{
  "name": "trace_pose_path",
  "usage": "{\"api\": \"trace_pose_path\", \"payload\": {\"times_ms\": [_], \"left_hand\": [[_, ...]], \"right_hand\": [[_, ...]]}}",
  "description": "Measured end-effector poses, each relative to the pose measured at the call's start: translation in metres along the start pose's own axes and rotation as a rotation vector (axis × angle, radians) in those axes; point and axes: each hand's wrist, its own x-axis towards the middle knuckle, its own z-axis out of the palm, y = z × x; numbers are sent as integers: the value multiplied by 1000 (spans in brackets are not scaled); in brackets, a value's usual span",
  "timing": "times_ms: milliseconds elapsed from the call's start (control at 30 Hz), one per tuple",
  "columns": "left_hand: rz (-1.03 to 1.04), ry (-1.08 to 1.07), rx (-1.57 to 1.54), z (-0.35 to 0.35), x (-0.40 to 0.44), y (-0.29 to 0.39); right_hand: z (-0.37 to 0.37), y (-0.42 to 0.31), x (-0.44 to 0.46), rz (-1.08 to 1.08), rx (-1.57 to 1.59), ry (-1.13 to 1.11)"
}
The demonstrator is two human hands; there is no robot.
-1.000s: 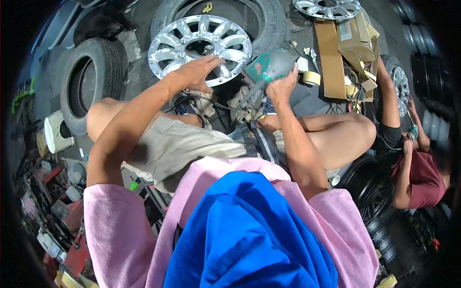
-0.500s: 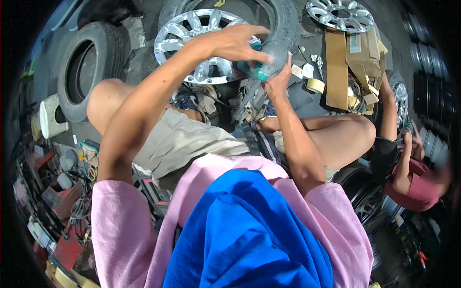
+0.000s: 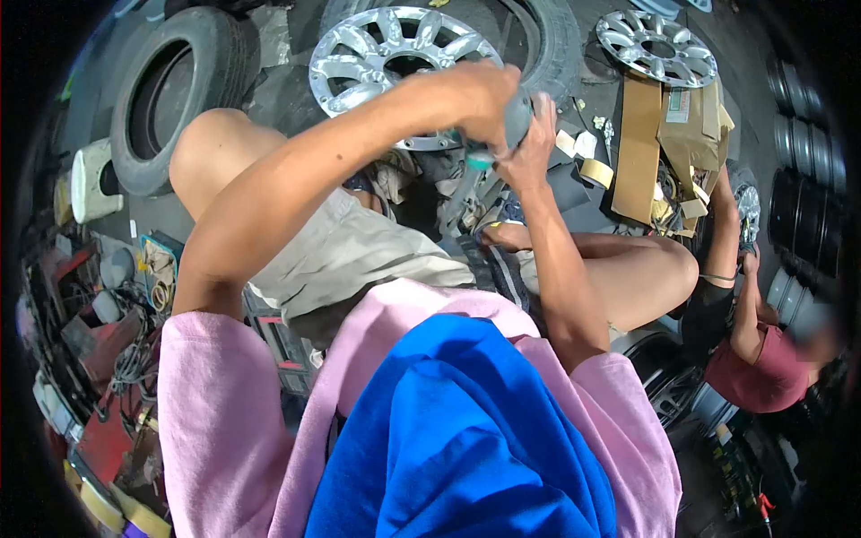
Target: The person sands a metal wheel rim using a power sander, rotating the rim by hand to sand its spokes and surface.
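Note:
A dusty grey-and-teal power tool (image 3: 517, 117) is between my two hands, in front of the large silver alloy wheel (image 3: 336, 54); its exact kind is hard to make out. My left hand (image 3: 489, 100) curls over its upper left side, with the fingers partly hidden. From the right, my right hand (image 3: 531, 148) grips it with the fingers pointing up. A teal part shows at the tool's lower end, and a pale tube-like piece (image 3: 459, 197) hangs below it. The wheel's spokes face up, partly covered by my left forearm.
A worn tire (image 3: 166, 99) stands at the left, and another tire (image 3: 552, 54) lies behind the wheel. To the right are an open cardboard box (image 3: 686, 134), a masking tape roll (image 3: 595, 173) and a second alloy wheel (image 3: 659, 45). Another person (image 3: 762, 359) works at far right.
My left hand has closed further over the tool, and the tool has turned in my hands. The whole view has shifted slightly.

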Motion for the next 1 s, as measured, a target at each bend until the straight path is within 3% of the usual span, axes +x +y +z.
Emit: {"api": "trace_pose_path", "payload": {"times_ms": [233,400,533,733,800,867,967,1000], "left_hand": [[19,176,-180,2,1,-34],[-36,38,-151,14,-10,-12],[-54,-17,-78,1,-7,-26],[-15,84,-132,0,1,-47],[46,71,-128,-2,-6,-29],[260,226,-133,31,8,-28],[248,67,-147,24,8,-18],[210,-35,-172,16,8,-16]], "right_hand": [[-4,-6,41,-48,-94,-95],[-17,-13,11,-34,-59,-204],[4,-22,22,-5,-44,-98],[8,-19,36,-12,-110,-111],[1,-11,20,36,-74,-66],[-12,-22,-4,138,-66,-81],[-14,-30,-41,617,324,25],[-15,-33,-43,624,325,32]]}}
